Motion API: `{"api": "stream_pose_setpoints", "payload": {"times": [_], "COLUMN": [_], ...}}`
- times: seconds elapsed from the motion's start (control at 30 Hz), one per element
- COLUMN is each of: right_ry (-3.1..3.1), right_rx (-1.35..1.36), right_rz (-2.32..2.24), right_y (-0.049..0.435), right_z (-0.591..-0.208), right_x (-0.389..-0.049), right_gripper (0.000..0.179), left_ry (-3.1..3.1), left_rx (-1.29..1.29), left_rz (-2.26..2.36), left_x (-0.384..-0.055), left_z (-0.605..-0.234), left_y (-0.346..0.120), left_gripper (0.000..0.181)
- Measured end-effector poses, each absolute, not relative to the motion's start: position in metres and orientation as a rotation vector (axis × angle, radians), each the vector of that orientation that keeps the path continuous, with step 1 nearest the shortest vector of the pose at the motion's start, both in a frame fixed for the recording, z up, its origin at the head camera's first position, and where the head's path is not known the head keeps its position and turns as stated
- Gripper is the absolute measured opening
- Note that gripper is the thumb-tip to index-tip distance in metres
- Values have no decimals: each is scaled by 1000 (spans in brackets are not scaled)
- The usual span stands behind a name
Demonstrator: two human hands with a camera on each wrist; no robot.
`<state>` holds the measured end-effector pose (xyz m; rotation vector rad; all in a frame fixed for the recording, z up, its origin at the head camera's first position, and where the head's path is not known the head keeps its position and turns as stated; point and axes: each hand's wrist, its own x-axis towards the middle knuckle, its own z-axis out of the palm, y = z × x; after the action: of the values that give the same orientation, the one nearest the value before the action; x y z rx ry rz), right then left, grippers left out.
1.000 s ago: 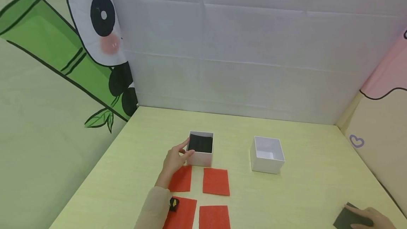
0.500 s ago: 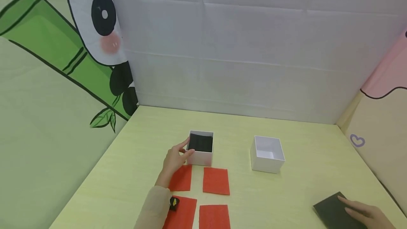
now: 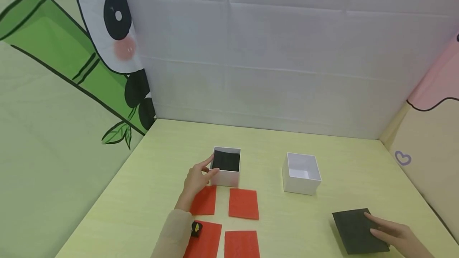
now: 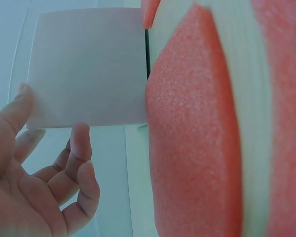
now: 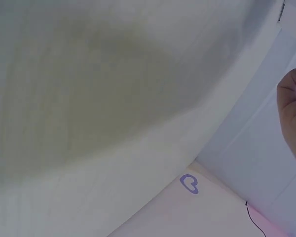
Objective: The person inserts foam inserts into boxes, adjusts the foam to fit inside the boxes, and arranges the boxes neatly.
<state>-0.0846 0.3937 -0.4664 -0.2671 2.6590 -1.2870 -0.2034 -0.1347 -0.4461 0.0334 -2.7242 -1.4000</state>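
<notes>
In the head view, my left hand (image 3: pixel 195 179) holds a white box (image 3: pixel 225 179) by its left front corner, thumb on the front and forefinger along the side. Black material (image 3: pixel 226 161) fills the box almost to the rim. The left wrist view shows the box wall (image 4: pixel 91 69) beside the thumb, with the other fingers curled below. At lower right, my right hand (image 3: pixel 399 237) pinches a thin black square sheet (image 3: pixel 355 231) by its right side, tilted above the tabletop. Only part of the right hand (image 5: pixel 292 106) shows in its wrist view; the sheet cannot be made out there.
A second white box (image 3: pixel 302 184), with nothing visible inside, stands right of the first. Several red squares, one of them a red square (image 3: pixel 244 204), lie in front of the left box, partly under the left forearm. A pale wall (image 3: pixel 272 90) closes the back.
My right hand has brought the black sheet leftward and up from the lower right edge, and more of the sheet now shows. The left hand and its box have stayed put.
</notes>
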Motion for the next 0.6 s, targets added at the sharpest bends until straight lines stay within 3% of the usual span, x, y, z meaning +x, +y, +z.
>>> {"api": "stream_pose_setpoints", "payload": {"times": [0.2,0.6], "right_ry": [2609,2470], "right_rx": [-435,-467], "right_rz": [-1364,-1541], "right_y": [381,346], "right_z": [-465,-461], "right_x": [-89,-98], "right_gripper": [40,42], "left_ry": [-2727,-2722], "left_rx": [39,29], "left_rz": [-1390,-1401], "left_x": [-203,-202], "left_z": [-445,-445], "left_y": [-133,-132], "left_gripper": [58,58]}}
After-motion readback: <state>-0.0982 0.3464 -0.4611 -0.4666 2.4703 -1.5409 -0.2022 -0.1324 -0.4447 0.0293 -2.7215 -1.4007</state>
